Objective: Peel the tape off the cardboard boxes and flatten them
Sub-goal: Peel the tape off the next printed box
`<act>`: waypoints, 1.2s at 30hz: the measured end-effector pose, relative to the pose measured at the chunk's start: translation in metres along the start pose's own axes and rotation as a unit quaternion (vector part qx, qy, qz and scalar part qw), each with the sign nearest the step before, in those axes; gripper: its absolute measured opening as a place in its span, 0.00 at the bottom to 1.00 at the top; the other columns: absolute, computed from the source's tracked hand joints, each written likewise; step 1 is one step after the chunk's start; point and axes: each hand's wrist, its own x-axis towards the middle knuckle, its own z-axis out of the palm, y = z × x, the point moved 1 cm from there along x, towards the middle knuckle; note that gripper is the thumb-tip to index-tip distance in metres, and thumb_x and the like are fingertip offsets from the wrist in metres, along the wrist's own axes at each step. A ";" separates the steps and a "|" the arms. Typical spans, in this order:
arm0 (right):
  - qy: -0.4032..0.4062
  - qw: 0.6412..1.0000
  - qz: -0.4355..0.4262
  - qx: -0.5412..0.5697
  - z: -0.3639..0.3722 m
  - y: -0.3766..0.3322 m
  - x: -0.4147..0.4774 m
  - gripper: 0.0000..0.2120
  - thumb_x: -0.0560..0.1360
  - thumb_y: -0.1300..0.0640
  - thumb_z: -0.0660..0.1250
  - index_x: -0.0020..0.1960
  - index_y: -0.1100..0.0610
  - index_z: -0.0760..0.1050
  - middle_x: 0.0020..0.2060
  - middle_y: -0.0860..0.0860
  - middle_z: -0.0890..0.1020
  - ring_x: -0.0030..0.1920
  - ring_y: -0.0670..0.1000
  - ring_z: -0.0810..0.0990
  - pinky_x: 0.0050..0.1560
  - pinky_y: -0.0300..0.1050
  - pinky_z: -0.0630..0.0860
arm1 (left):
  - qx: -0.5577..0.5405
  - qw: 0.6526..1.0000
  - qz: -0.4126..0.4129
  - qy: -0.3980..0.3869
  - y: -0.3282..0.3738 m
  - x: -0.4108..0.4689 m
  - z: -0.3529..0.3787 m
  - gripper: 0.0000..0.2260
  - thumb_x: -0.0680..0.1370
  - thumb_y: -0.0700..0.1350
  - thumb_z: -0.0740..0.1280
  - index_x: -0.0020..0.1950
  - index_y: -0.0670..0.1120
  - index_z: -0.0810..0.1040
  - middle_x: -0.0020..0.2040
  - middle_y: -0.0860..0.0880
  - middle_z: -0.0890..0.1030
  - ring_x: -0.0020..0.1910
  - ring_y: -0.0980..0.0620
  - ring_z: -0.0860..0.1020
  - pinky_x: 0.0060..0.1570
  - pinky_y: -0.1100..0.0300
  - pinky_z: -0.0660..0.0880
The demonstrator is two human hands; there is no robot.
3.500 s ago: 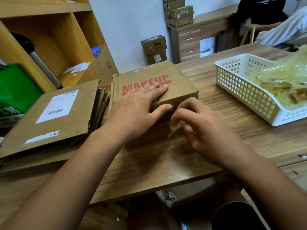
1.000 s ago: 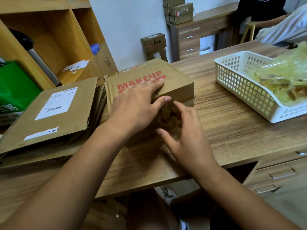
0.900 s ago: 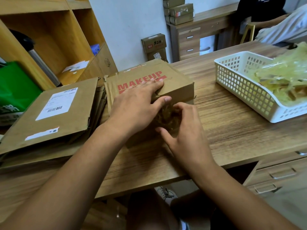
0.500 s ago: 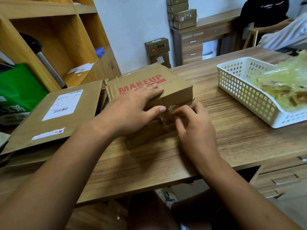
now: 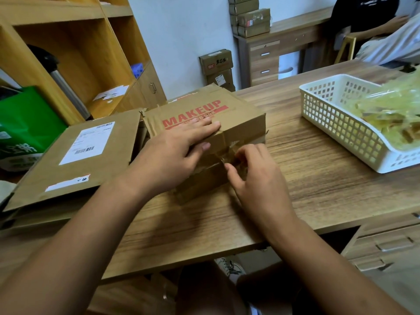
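Note:
A brown cardboard box (image 5: 236,114) printed MAKEUP in red stands on the wooden table (image 5: 318,183). My left hand (image 5: 172,155) lies flat on its top, fingers straight, pressing it down. My right hand (image 5: 256,176) is at the box's near side, its curled fingers pinching a crumpled strip of clear tape (image 5: 229,153) that is partly lifted off the cardboard. The fingertips hide the tape's free end.
A pile of flattened boxes (image 5: 75,155) with a white label lies at the left. A white plastic basket (image 5: 341,123) with several peeled tape strips stands at the right. Shelves and a green bag (image 5: 25,123) are further left. A seated person (image 5: 386,32) is at the back right.
My right hand went from pinching at the box's front corner to spreading over the tape, then curled back and pinched it. The left hand stayed pressed on the box.

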 end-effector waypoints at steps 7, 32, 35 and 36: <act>0.001 1.000 0.002 -0.001 0.004 0.001 0.004 0.06 0.78 0.54 0.70 0.52 0.54 0.76 0.49 0.47 0.72 0.45 0.47 0.74 0.42 0.43 0.74 | 0.063 0.998 -0.009 0.026 0.012 -0.001 0.008 0.22 0.85 0.48 0.59 0.78 0.61 0.65 0.78 0.61 0.65 0.78 0.62 0.59 0.75 0.62 0.57; -0.147 0.963 0.005 0.224 -0.013 -0.028 -0.042 0.06 0.77 0.54 0.66 0.44 0.48 0.70 0.49 0.44 0.73 0.49 0.43 0.78 0.49 0.40 0.79 | -0.025 0.997 -0.061 0.026 0.012 0.011 0.003 0.17 0.81 0.53 0.67 0.70 0.56 0.73 0.68 0.54 0.78 0.67 0.54 0.74 0.64 0.57 0.71; -0.093 0.947 0.101 0.292 -0.023 -0.010 -0.030 0.09 0.78 0.60 0.68 0.47 0.48 0.72 0.48 0.45 0.81 0.51 0.43 0.82 0.52 0.42 0.81 | -0.060 0.997 -0.047 0.007 0.005 0.010 -0.003 0.15 0.81 0.53 0.66 0.68 0.56 0.74 0.68 0.56 0.77 0.65 0.59 0.73 0.64 0.60 0.69; -0.081 0.938 0.121 0.313 -0.026 -0.005 -0.027 0.10 0.78 0.64 0.67 0.47 0.49 0.72 0.48 0.47 0.83 0.52 0.43 0.83 0.54 0.45 0.81 | -0.063 0.998 -0.033 0.001 0.002 0.010 -0.005 0.14 0.82 0.54 0.65 0.68 0.57 0.75 0.69 0.58 0.77 0.67 0.60 0.72 0.67 0.57 0.70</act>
